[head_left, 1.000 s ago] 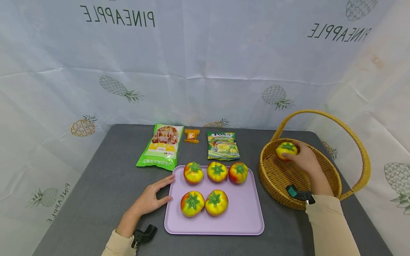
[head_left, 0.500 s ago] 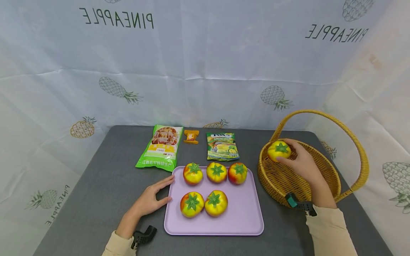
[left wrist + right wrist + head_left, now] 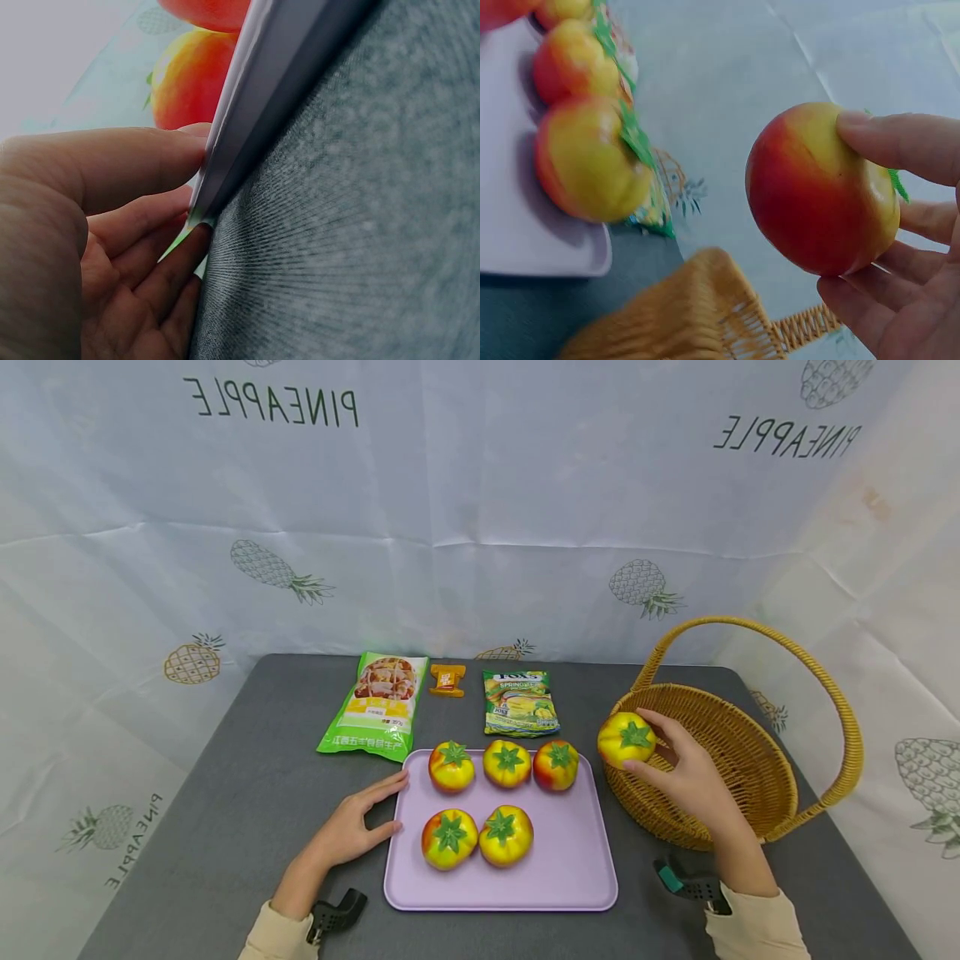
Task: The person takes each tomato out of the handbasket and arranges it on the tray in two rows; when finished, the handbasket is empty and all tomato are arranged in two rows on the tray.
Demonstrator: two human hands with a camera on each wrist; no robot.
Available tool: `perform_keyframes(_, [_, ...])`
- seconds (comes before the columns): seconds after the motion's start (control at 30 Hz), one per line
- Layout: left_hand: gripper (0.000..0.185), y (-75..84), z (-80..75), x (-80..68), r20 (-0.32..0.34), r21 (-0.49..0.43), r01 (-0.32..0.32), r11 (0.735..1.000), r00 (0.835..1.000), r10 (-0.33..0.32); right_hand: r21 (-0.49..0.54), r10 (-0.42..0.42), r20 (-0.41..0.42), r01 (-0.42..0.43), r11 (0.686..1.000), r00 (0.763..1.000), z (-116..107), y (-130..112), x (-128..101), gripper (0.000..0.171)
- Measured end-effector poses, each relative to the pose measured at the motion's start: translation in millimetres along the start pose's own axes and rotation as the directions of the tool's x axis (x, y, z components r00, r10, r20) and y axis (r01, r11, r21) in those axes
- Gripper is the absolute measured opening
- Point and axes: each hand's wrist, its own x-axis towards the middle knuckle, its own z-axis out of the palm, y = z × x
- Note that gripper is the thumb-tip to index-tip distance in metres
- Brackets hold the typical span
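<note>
While the left hand lay flat on the grey counter, its fingers were straight and relaxed, the tips touching the left rim of the lilac tray. The left wrist view showed those fingers against the tray's edge, gripping nothing. At the counter's far side lay a green food bag, then a small orange packet, then a green and yellow snack bag. On the tray sat five toy tomatoes: three in the far row and two in the near row, the near pair touching each other. Right of the tray, the right hand held a sixth tomato, yellow with a red flush and a green stalk cap. Thumb and fingers were curled round it, as the right wrist view made plain, with the fruit cupped between fingertips and thumb. That tomato hung above the left rim of the wicker basket, just beside the tray's far right corner, clear of both. Wicker basket stood on the right part of the counter, its hoop handle upright. Cream sleeves covered both forearms, with a dark clip at each wrist. Behind the counter hung a pale cloth printed with pineapples.
</note>
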Motion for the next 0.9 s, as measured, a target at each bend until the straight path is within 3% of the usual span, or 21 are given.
perform_keyframes(0.27, [0.057,-2.2,1.1,-0.5,-0.018,0.013,-0.02,1.0,1.0,0.021,0.108,-0.107,-0.016,0.108,0.988,0.994,24.1,-1.0,-21.2,0.07])
perform_keyframes(0.7, [0.057,-2.9,1.8,-1.3,-0.026,0.009,-0.023,1.0,0.999,0.023,0.219,0.014,0.096,-0.035,0.975,0.995,74.7,14.0,-59.0,0.068])
perform_keyframes(0.9, [0.058,-2.7,1.2,-1.4,-0.018,0.0,-0.014,1.0,1.0,0.014,0.271,0.008,0.142,-0.046,0.962,0.99,89.5,21.8,-66.5,0.068])
